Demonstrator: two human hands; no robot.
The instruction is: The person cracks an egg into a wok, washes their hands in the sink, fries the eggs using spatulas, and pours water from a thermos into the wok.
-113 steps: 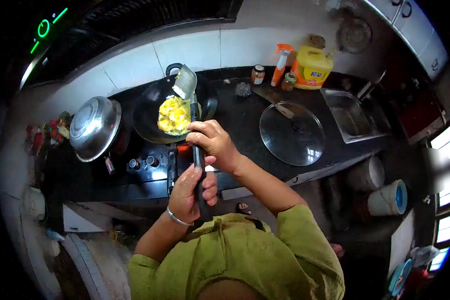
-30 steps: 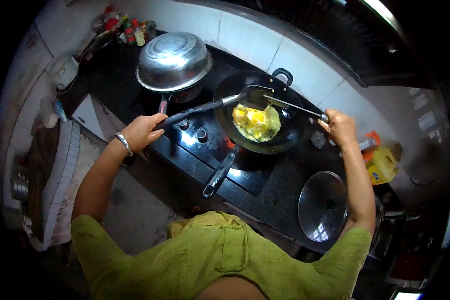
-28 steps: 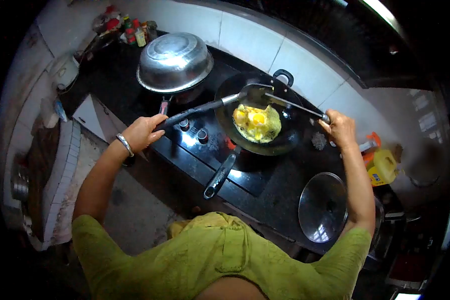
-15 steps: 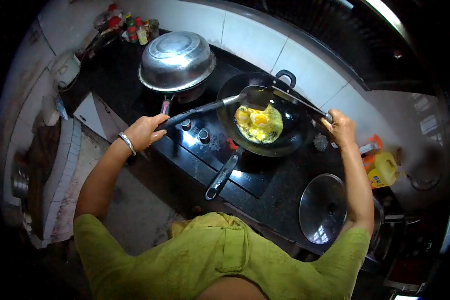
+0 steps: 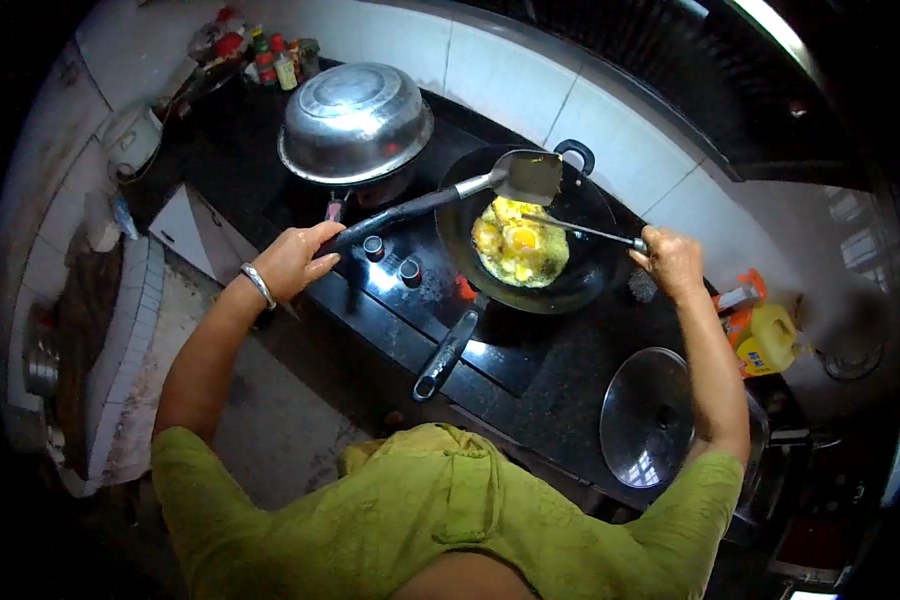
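While left fingers (image 5: 319,234) grip a spatula (image 5: 422,206), right fingers (image 5: 656,241) clasp a slim utensil (image 5: 588,231).

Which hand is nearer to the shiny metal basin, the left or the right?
Left. The left hand is just in front of the metal basin; the right hand is farther away, across the wok.

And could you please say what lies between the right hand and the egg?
The head view shows a thin metal tool there, extending over the wok.
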